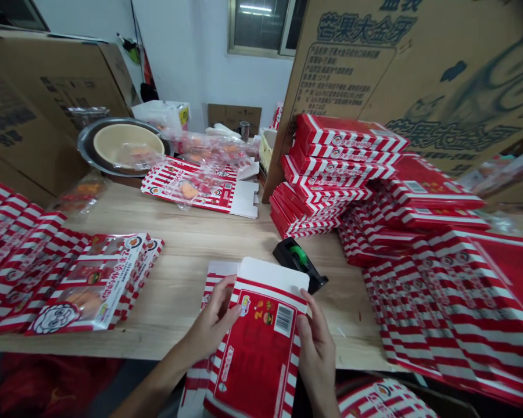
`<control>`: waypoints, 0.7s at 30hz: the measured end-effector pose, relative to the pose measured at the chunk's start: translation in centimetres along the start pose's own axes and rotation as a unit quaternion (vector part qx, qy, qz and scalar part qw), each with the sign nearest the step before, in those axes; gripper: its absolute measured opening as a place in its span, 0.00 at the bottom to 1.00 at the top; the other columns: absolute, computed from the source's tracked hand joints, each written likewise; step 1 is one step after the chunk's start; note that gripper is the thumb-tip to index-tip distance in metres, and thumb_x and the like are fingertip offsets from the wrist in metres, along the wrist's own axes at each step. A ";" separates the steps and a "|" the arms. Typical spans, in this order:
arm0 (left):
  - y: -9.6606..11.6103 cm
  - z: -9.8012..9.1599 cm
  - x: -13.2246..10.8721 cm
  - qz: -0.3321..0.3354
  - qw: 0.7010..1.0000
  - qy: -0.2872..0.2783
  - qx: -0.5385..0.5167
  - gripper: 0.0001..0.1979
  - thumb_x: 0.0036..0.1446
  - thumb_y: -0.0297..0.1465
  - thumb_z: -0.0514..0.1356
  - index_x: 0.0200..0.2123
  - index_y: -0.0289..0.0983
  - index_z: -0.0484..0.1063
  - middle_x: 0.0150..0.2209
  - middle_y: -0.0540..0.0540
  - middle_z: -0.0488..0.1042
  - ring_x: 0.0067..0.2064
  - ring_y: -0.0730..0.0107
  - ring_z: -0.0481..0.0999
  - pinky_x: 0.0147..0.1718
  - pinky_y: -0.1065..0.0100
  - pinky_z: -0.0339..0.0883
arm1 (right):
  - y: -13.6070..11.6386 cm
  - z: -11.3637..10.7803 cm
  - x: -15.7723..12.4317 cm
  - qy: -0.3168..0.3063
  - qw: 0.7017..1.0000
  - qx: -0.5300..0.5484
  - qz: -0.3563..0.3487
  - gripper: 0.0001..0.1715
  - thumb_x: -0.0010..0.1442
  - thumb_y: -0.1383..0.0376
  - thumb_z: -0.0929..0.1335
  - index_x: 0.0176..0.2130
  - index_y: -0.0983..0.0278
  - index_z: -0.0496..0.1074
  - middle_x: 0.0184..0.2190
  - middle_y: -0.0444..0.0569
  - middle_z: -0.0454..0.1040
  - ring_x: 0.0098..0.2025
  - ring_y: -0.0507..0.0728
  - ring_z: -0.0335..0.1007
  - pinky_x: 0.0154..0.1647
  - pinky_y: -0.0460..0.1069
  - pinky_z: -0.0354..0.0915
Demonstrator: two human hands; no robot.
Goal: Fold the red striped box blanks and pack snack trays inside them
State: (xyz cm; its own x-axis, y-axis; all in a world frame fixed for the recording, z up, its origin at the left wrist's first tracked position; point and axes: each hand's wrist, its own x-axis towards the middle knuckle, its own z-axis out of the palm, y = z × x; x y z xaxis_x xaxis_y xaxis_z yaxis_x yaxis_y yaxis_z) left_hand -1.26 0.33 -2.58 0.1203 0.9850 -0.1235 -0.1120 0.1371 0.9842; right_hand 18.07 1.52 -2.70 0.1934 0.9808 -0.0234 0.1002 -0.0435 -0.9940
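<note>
Between my two hands is a flat red-and-white striped carton (pixel 261 354), its back face with a barcode turned up. A white flap stands out at its far end. My left hand (pixel 215 319) grips the left edge, thumb on the printed face. On the right edge, my right hand (pixel 317 342) closes its fingers around the side. Another striped carton (pixel 196 383) lies under it to the left, partly hidden. Just beyond the flap sits a black tape dispenser (pixel 300 264) with a green roll.
Stacks of striped cartons stand at right (pixel 344 157) and left (pixel 91 284). At the back are a metal basin (pixel 87 151) holding a cream bowl (pixel 128 139), clear-wrapped packs (pixel 209 148) and flat cartons (pixel 244 197). A big cardboard box (pixel 418 69) rises behind the right stacks.
</note>
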 end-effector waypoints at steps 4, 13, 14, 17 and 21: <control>0.4 0.1 0.7 -0.007 0.999 0.006 0.048 0.22 0.59 0.39 0.51 0.55 0.39 0.53 0.46 0.43 0.70 0.43 0.67 0.71 0.44 0.65 0.66 | -0.5 0.0 0.6 0.066 0.998 -0.001 -0.014 0.18 0.53 0.53 0.66 0.35 0.64 0.72 0.37 0.51 0.76 0.41 0.59 0.70 0.41 0.51 0.66; 2.8 -1.3 0.7 0.020 0.983 -0.091 0.160 0.11 0.61 0.37 0.47 0.43 0.38 0.61 0.33 0.50 0.69 0.32 0.73 0.68 0.33 0.73 0.63 | -3.0 -1.4 2.6 -0.119 0.984 0.115 0.070 0.22 0.51 0.58 0.70 0.46 0.57 0.66 0.25 0.40 0.72 0.28 0.52 0.69 0.29 0.46 0.67; 3.1 -1.3 0.7 0.025 0.978 -0.097 0.186 0.12 0.62 0.37 0.47 0.44 0.39 0.61 0.34 0.50 0.69 0.33 0.73 0.68 0.34 0.73 0.63 | -3.1 -1.7 2.6 -0.134 0.986 0.087 0.052 0.19 0.51 0.59 0.70 0.44 0.58 0.69 0.27 0.43 0.73 0.31 0.54 0.71 0.31 0.47 0.67; 3.8 -1.1 0.4 0.035 0.967 -0.104 0.230 0.13 0.62 0.35 0.45 0.48 0.40 0.60 0.42 0.48 0.70 0.41 0.71 0.70 0.40 0.73 0.62 | -3.7 -2.2 2.6 -0.163 0.986 0.013 -0.028 0.08 0.51 0.60 0.70 0.27 0.63 0.72 0.38 0.51 0.75 0.41 0.58 0.71 0.40 0.50 0.66; 4.4 -0.2 0.2 0.044 0.961 -0.119 0.244 0.14 0.63 0.35 0.44 0.50 0.41 0.60 0.49 0.48 0.69 0.48 0.70 0.69 0.46 0.72 0.60 | -5.8 -2.1 3.2 -0.236 0.971 -0.012 -0.025 0.14 0.52 0.60 0.69 0.22 0.63 0.64 0.41 0.52 0.76 0.42 0.58 0.72 0.42 0.50 0.66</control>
State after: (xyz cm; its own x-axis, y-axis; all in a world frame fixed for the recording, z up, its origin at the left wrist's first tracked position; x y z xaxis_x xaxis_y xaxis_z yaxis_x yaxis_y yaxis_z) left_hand -1.96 1.13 1.69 0.3606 0.9306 -0.0626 0.3374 -0.0676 0.9389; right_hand 20.11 4.47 3.17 -0.2798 0.9596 -0.0279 0.1223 0.0069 -0.9925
